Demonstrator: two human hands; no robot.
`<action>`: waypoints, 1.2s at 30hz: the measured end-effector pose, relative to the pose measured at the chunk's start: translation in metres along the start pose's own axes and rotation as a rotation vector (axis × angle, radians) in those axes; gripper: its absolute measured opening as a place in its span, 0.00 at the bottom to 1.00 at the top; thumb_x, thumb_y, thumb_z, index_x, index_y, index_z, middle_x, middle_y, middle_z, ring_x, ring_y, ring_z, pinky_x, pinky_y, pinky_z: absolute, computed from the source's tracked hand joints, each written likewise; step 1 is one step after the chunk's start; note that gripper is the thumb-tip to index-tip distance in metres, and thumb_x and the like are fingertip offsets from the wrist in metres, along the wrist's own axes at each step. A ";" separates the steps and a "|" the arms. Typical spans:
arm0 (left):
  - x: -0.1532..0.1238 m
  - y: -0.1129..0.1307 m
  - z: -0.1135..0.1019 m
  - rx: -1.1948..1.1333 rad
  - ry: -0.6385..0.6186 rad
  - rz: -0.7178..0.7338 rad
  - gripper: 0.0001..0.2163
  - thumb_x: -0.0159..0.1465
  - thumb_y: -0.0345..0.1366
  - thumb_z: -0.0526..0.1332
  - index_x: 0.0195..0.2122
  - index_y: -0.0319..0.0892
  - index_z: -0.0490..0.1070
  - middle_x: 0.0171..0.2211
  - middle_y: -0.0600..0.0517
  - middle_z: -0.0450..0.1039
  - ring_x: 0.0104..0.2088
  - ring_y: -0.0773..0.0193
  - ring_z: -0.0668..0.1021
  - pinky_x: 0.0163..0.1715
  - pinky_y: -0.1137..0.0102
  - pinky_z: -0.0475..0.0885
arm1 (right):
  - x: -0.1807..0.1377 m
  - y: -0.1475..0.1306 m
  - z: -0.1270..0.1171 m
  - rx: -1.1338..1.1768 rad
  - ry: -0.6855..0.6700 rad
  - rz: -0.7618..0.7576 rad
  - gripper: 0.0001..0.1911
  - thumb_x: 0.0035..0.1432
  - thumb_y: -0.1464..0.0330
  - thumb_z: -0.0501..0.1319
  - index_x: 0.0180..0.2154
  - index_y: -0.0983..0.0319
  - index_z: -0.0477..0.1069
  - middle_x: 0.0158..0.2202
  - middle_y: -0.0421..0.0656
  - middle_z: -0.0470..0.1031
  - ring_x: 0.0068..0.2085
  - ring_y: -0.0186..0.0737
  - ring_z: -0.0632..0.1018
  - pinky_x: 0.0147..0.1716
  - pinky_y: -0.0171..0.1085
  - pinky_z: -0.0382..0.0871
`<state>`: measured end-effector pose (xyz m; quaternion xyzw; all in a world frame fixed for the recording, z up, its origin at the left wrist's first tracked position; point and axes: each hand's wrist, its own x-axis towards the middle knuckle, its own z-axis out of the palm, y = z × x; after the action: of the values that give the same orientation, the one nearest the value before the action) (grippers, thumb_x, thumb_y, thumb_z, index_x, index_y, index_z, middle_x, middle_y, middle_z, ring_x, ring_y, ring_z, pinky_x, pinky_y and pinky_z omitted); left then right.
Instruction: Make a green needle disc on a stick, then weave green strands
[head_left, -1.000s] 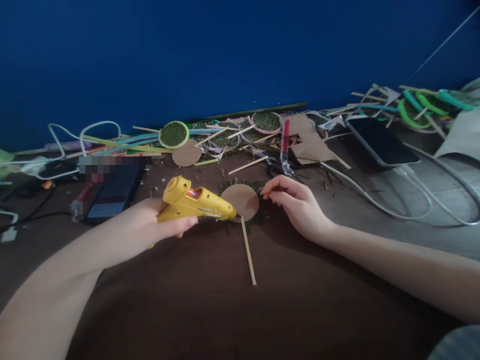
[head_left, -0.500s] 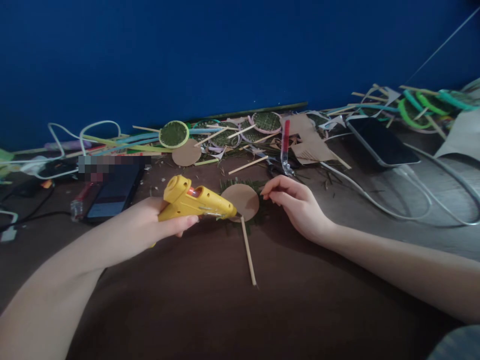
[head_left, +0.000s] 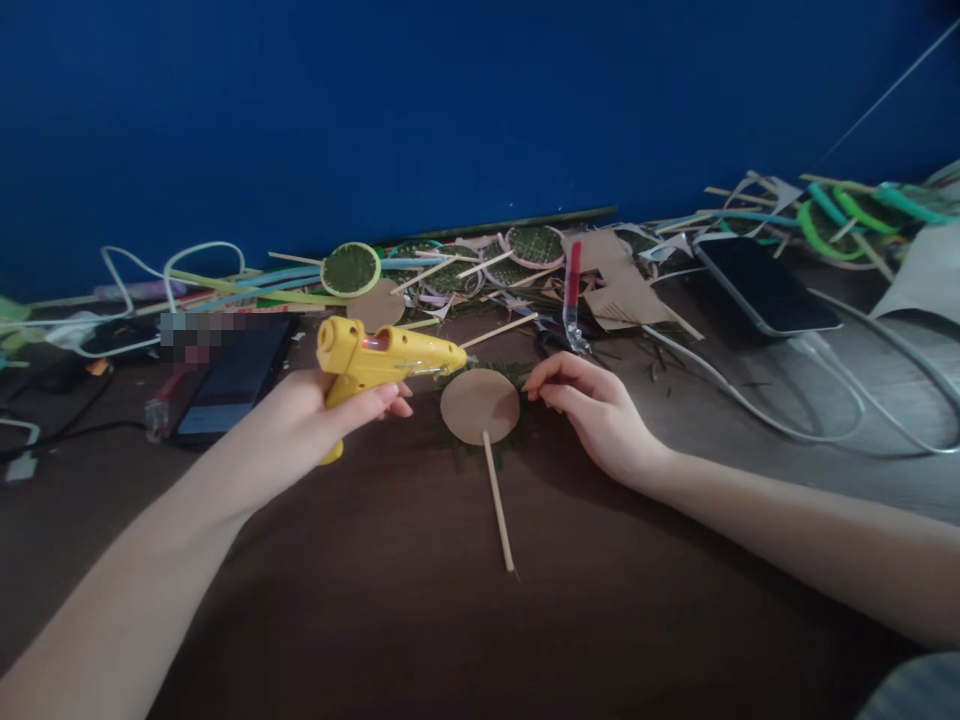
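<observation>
My left hand [head_left: 330,405] is wrapped around a yellow hot glue gun [head_left: 390,355], its nozzle pointing right, just above the far left edge of a round cardboard disc [head_left: 480,405]. The disc lies on green leaf strips [head_left: 461,448] that stick out around it. From its near edge a thin wooden stick [head_left: 498,505] runs toward me. At the disc's right side my right hand [head_left: 600,410] rests with fingers curled and their tips pinched by the leaf ends; what lies between them is hidden.
Along the blue wall lie woven leaf rounds [head_left: 350,270], wooden sticks and a cardboard scrap [head_left: 611,275]. A red-handled tool [head_left: 574,285] is beyond my right hand. On the right, a phone [head_left: 765,283] trails a white cable [head_left: 739,395]; another dark phone [head_left: 236,380] lies left.
The glue gun in my left hand has moved up and away from where the stick meets the disc, to the disc's far edge. My right hand has stayed almost still.
</observation>
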<state>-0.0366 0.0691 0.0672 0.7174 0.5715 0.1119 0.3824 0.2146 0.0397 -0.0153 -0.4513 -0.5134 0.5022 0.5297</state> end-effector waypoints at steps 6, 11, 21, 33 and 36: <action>0.004 0.001 0.007 0.023 -0.012 -0.015 0.17 0.59 0.51 0.54 0.32 0.42 0.72 0.40 0.51 0.74 0.43 0.58 0.73 0.37 0.70 0.68 | 0.000 -0.003 0.004 -0.024 0.002 0.008 0.06 0.50 0.74 0.55 0.28 0.60 0.70 0.29 0.38 0.71 0.34 0.34 0.71 0.36 0.36 0.63; 0.007 -0.003 0.009 0.047 -0.006 -0.053 0.17 0.57 0.52 0.55 0.28 0.44 0.72 0.38 0.51 0.75 0.37 0.58 0.75 0.30 0.70 0.68 | 0.000 -0.003 0.005 -0.016 0.006 0.001 0.06 0.49 0.74 0.55 0.28 0.60 0.70 0.28 0.38 0.71 0.34 0.34 0.71 0.37 0.36 0.63; 0.006 0.000 0.010 0.067 0.010 -0.078 0.15 0.56 0.50 0.55 0.24 0.44 0.69 0.36 0.51 0.75 0.31 0.61 0.75 0.24 0.71 0.66 | 0.000 -0.002 0.003 0.001 0.002 0.001 0.07 0.50 0.76 0.56 0.28 0.60 0.70 0.28 0.37 0.71 0.34 0.33 0.71 0.36 0.35 0.63; 0.006 0.001 0.007 0.095 0.000 -0.106 0.18 0.56 0.53 0.54 0.23 0.42 0.66 0.31 0.50 0.73 0.34 0.58 0.75 0.26 0.71 0.66 | 0.000 -0.002 0.001 0.016 -0.011 -0.001 0.08 0.51 0.76 0.56 0.28 0.60 0.71 0.29 0.36 0.71 0.33 0.31 0.71 0.36 0.34 0.62; 0.005 0.004 0.007 0.091 0.004 -0.109 0.18 0.56 0.53 0.54 0.23 0.41 0.65 0.34 0.49 0.73 0.35 0.59 0.74 0.27 0.70 0.65 | -0.001 -0.001 0.000 0.024 -0.015 -0.002 0.08 0.51 0.77 0.56 0.28 0.60 0.71 0.29 0.36 0.71 0.34 0.31 0.71 0.36 0.33 0.62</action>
<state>-0.0282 0.0709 0.0638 0.7015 0.6151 0.0664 0.3538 0.2143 0.0390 -0.0143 -0.4408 -0.5117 0.5112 0.5316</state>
